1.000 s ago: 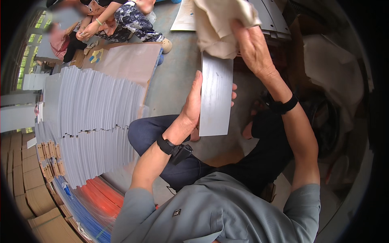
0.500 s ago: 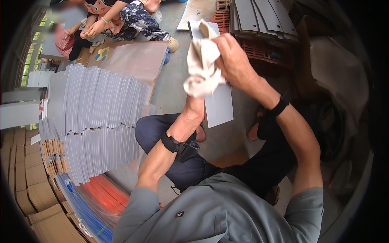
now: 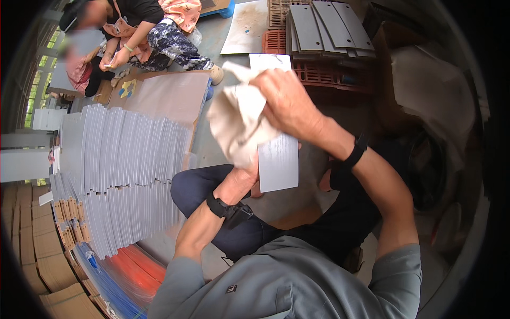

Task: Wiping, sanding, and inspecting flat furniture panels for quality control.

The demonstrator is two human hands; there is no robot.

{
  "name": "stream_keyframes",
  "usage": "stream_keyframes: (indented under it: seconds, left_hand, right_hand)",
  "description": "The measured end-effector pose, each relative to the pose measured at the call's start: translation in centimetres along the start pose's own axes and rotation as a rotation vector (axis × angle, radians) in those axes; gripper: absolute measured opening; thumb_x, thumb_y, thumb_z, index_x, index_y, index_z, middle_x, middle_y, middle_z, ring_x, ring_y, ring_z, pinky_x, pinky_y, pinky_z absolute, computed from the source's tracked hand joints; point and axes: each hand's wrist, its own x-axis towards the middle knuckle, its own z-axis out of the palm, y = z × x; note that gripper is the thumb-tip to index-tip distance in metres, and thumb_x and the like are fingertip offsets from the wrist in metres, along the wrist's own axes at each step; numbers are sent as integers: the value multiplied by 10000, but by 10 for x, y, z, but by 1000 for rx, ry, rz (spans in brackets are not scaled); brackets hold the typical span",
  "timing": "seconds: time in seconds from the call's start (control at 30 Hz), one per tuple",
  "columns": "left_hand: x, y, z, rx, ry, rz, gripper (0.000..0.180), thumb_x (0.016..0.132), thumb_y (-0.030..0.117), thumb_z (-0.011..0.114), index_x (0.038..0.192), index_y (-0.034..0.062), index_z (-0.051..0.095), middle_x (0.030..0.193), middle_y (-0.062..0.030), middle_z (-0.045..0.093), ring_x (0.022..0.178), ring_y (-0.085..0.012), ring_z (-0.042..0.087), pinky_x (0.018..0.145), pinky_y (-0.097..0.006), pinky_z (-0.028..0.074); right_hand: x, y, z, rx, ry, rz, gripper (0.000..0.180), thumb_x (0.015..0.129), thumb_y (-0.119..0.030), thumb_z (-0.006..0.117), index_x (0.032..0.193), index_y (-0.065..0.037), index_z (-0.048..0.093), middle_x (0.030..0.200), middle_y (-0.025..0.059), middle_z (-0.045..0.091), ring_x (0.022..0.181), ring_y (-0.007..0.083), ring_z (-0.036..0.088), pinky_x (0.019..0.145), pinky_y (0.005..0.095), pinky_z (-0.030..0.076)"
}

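A long, pale grey flat panel (image 3: 279, 167) is held up in front of me, above my knees. My left hand (image 3: 248, 173) grips it from its left side and beneath; most of those fingers are hidden, and a fingertip shows at the panel's right edge. Bunched in my right hand (image 3: 287, 101) is a cream-coloured cloth (image 3: 234, 125), pressed over the middle of the panel. The loose part of the cloth hangs to the left, covering part of my left hand. Some blur softens the cloth and my right hand.
Long rows of grey panels (image 3: 133, 149) stand on the left, with cardboard stacks (image 3: 58, 266) beyond. More grey panels with holes (image 3: 329, 29) lie on red-brown plastic crates (image 3: 332, 74). A co-worker (image 3: 133, 32) sits at the far left beside a covered board (image 3: 167, 98).
My right hand and the cloth have come left and nearer along the panel. The cloth has spread out wider. The panel is turned flatter toward me, and the whole view has shifted slightly.
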Motion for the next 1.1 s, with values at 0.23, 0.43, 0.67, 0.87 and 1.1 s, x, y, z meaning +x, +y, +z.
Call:
stream_keyframes:
  seconds: [0.23,0.43,0.67,0.87,1.1]
  left_hand:
    - [0,25,67,-8,-177,11,909,1020,738,188,1451,-13,467,1231,-238,620,1015,-295,679,845,-437,607]
    - [3,26,81,14,-181,-103,866,1043,694,181,1460,-9,467,1218,-253,642,1000,-306,698,841,-444,615]
    - [-8,-2,97,-48,-365,-424,792,1057,669,248,1444,21,493,1224,-225,655,1024,-284,702,868,-426,610]
    - [-21,-30,102,-51,-378,-498,762,1073,612,247,1480,-1,446,1231,-266,646,1022,-347,710,851,-476,619]
    - [-30,-60,61,64,-363,-261,642,1104,554,250,1470,72,466,1349,-105,624,1222,-218,629,1023,-374,550]
  right_hand:
    - [-16,148,-55,-132,238,534,203,1049,-206,566,1056,-3,561,917,182,610,826,307,622,762,419,503]
    - [-8,126,-133,140,369,555,334,1066,-295,560,1202,-2,641,923,7,644,856,136,584,779,303,490]
    - [-68,15,-238,-125,585,595,386,1081,-309,521,1258,14,633,1052,58,668,1005,144,590,886,282,476]
    - [-141,-86,-184,-146,317,621,480,951,-59,546,1417,22,469,1200,203,579,1096,328,602,988,382,479]
    - [-188,-147,-116,-32,31,501,408,743,-23,766,1138,-75,678,1057,93,602,1020,311,578,882,422,472]
